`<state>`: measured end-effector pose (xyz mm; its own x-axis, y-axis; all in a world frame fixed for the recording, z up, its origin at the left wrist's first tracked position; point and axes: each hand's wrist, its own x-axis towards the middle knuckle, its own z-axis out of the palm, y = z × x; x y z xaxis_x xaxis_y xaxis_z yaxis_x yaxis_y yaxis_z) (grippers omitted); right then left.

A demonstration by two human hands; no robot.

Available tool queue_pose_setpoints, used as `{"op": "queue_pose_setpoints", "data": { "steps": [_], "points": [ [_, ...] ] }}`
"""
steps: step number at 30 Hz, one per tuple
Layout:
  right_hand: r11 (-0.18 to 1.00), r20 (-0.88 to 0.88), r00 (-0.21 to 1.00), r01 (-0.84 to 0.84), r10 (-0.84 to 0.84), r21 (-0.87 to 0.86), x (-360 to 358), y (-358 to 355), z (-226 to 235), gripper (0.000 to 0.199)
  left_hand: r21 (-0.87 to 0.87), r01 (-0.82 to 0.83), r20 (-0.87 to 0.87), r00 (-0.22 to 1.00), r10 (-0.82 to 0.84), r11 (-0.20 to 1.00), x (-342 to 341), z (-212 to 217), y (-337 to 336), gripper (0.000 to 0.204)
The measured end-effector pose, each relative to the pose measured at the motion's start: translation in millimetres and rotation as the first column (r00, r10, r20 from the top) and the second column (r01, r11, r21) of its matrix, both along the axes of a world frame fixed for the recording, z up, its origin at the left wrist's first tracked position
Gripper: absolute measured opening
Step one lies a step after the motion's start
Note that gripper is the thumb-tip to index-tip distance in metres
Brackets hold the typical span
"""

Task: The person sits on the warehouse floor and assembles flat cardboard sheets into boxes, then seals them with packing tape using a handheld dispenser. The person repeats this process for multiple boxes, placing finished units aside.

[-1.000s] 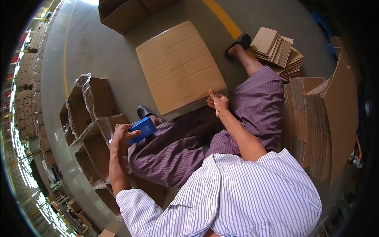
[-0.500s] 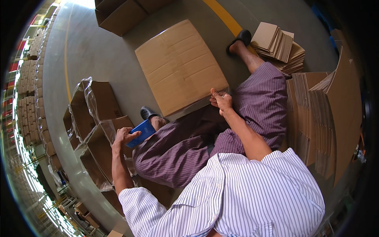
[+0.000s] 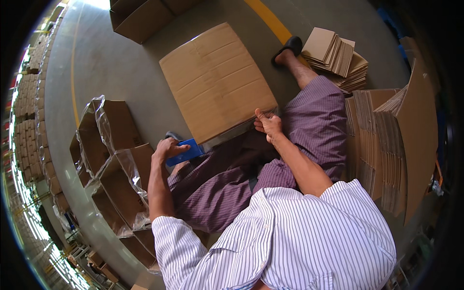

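Observation:
I sit on the floor with a brown cardboard box [image 3: 217,79] between my legs, its flaps closed. My left hand [image 3: 166,149] grips a blue tape dispenser [image 3: 187,150] against the box's near left corner. A strip of clear tape [image 3: 232,133] runs along the near edge toward my right hand [image 3: 267,124], which pinches the box's near right edge with the thumb on top.
Open cartons lined with clear plastic bags [image 3: 113,154] stand to my left. Stacks of flattened cardboard [image 3: 386,140] lean at my right, and more folded pieces [image 3: 338,55] lie beyond my right foot. Another box [image 3: 140,21] sits at the far side, by a yellow floor line [image 3: 268,19].
My left hand has carried the blue dispenser from beside my knee up to the box's near left corner. My right hand has stayed on the near right edge.

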<state>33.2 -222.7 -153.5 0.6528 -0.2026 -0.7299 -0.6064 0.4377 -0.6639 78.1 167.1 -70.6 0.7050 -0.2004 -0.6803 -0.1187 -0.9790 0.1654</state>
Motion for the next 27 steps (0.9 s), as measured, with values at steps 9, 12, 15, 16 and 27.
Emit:
{"op": "queue_pose_setpoints", "data": {
  "steps": [9,12,15,16,27],
  "points": [
    [0.999,-0.018,1.0,-0.016,0.017,0.033,-1,4,-9,0.047,0.289,-0.36,0.209,0.928,0.309,0.887,-22,-55,-8,0.069],
    [0.998,0.026,0.999,-0.023,0.022,0.051,-1,0,-8,0.046,0.103,-0.68,0.495,0.668,0.556,0.726,-16,-39,2,0.068],
    [0.996,0.023,1.0,-0.01,0.008,0.093,-2,0,-9,0.045,-0.166,-0.744,0.581,0.457,0.674,0.647,4,5,-11,0.057],
    [0.994,0.015,1.0,-0.014,0.012,0.104,-3,-1,-9,0.044,-0.284,-0.662,0.59,0.449,0.671,0.694,8,12,-18,0.052],
    [0.941,0.131,0.991,-0.07,0.027,0.332,-13,-5,-15,0.03,-0.261,-0.034,0.818,0.522,0.24,0.965,71,-5,-177,0.042]
  ]
}}
